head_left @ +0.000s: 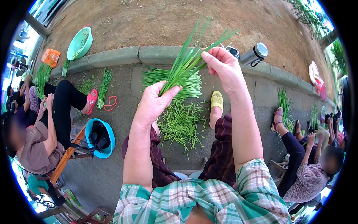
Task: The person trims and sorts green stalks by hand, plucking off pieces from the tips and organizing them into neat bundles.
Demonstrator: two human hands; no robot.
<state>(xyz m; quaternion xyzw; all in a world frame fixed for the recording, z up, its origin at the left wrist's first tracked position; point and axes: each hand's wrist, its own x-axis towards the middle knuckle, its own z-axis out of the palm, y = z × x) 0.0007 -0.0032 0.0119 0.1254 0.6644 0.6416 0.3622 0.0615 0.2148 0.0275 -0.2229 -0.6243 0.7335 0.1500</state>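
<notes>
My left hand (156,102) is closed around the lower part of a bunch of chives (182,71), long thin green leaves that fan up and to the right. Thumb and fingertips of my right hand (225,71) pinch some of the leaves on the bunch's right side. Below my hands, more chives (190,84) lie in a pile on the pavement. Short cut green pieces (181,123) are heaped between my feet, nearer to me. A yellow slipper (216,100) is on my right foot; my left foot is mostly hidden behind my left arm.
A stone kerb (156,55) runs beyond the pile, with a metal flask (254,53) and a green basin (80,43) by it. At left, a seated person (41,142) handles greens near a blue bucket (100,138). Another person (311,171) sits at right.
</notes>
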